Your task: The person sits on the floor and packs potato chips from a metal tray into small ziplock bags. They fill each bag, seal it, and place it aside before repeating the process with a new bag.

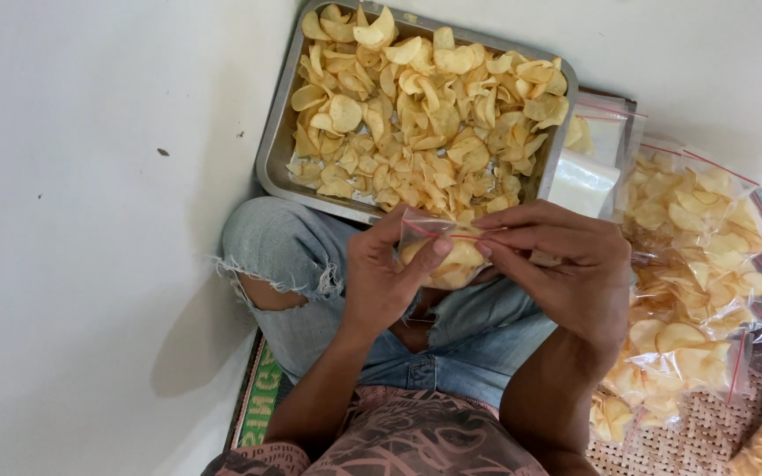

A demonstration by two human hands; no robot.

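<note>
Left hand (387, 280) and right hand (566, 269) both pinch a small chip-filled zip bag (441, 251) over the lap, just below the metal tray (272, 150) of chips; filled bags (698, 264) lie right.

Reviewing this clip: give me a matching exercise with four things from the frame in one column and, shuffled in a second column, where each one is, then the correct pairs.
Things:
1. metal tray
2. small clear bag with a red zip strip
3. pile of filled chip bags
4. stack of empty clear bags

Places:
A. pinched between the left hand and the right hand
B. on the floor ahead of the knees, heaped with loose chips
C. leaning against the tray's right edge
D. on the woven mat at the person's right

Pairs: 1-B, 2-A, 3-D, 4-C
</note>
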